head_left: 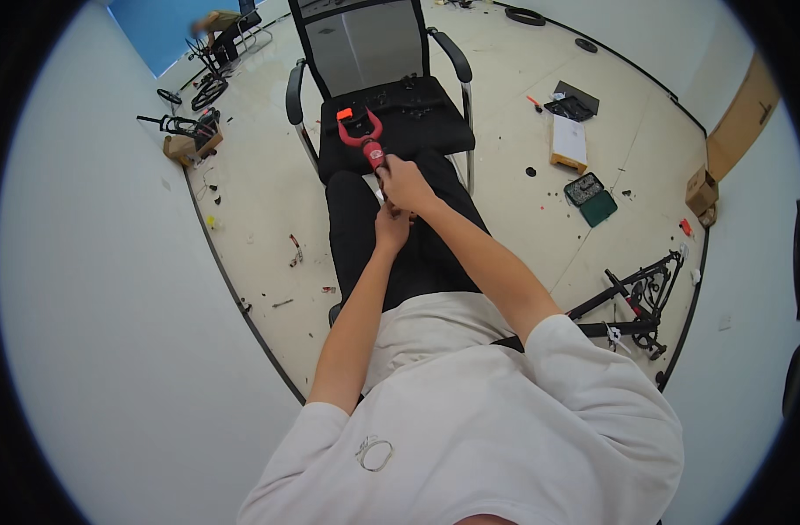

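Red U-forked tool, right fingers clasped round it, left fingers just below, hold unclear

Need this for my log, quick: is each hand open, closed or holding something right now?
Left hand: looks curled; what it holds, if anything, cannot be told.
Right hand: closed, holding the red forked tool.

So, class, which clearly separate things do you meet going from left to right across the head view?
Cardboard box of black parts, red forked tool, black tyre ring, open green case, brown carton near the right wall.
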